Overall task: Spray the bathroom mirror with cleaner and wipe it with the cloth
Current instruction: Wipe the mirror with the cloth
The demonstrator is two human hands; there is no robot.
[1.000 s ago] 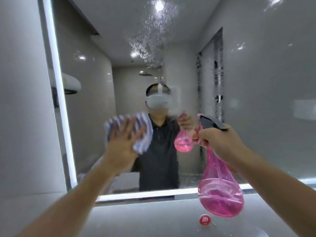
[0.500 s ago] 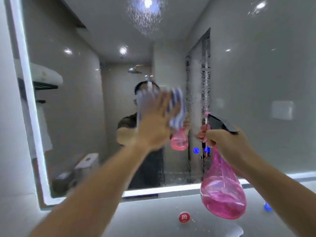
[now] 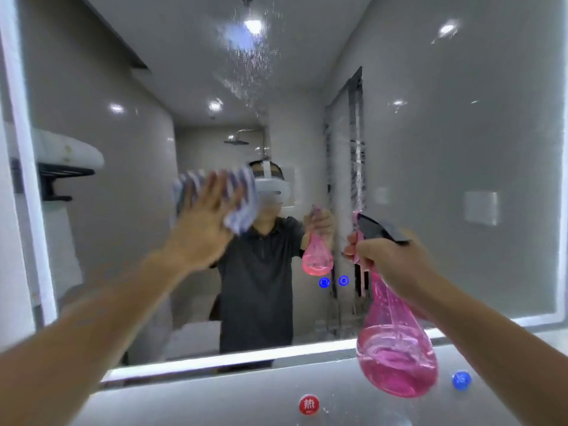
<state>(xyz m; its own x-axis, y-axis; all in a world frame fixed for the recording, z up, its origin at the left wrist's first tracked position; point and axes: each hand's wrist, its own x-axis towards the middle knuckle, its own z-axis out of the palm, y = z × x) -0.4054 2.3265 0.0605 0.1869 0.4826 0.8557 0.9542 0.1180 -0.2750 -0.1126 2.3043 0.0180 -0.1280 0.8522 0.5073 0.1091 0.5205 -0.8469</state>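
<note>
The bathroom mirror [image 3: 445,149] fills most of the view, edged by a lit strip. Spray droplets [image 3: 249,63] speckle its upper middle, and wet streaks run down right of centre. My left hand [image 3: 203,222] presses a blue-and-white striped cloth [image 3: 242,198] flat against the glass at mid height, fingers spread; the hand is motion-blurred. My right hand [image 3: 390,259] grips the neck of a pink spray bottle [image 3: 396,348] with a dark trigger head, held upright just in front of the mirror's lower right. Pink liquid fills the bottle's round base.
A grey ledge [image 3: 215,401] runs below the mirror, with a red round button [image 3: 309,404] and a blue one [image 3: 461,380]. Two small blue touch icons [image 3: 333,281] glow on the glass. A grey wall [image 3: 9,241] borders the mirror's left side.
My left hand with the cloth swept right across the glass, then slid back left a little. The right hand and bottle stayed in about the same pose.
</note>
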